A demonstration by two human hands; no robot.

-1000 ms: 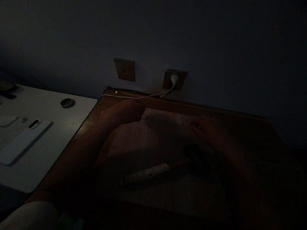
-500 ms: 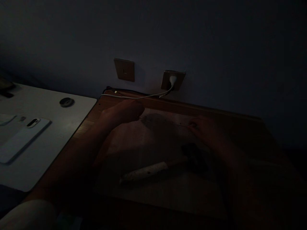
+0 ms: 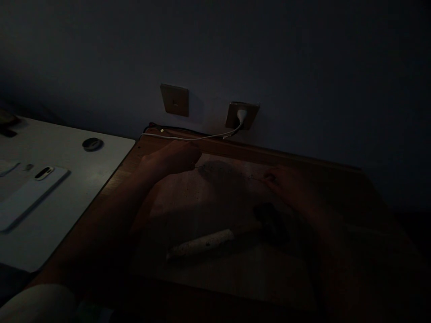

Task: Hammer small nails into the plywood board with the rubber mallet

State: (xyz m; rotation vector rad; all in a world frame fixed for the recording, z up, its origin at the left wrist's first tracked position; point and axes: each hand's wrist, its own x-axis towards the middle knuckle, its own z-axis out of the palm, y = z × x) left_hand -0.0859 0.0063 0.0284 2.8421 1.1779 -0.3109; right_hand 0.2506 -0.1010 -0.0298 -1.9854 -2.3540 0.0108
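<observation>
While pinching thin, shiny, wire-like bits [image 3: 252,176] in left hand [image 3: 180,155] and right hand [image 3: 281,181] near brown surface [image 3: 177,193]'s far edge, hold ends: likely bendy.

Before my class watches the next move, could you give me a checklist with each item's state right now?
1. Both hands in view: ok, left hand and right hand are apart over the board.
2. Hammer set down: ok, lying on the board, neither hand on it.
3. Light: not ok, very dim.
4. Thin thing at the right hand gripped firmly: cannot tell.
5. Phone off the board: ok, on the white table.
</observation>
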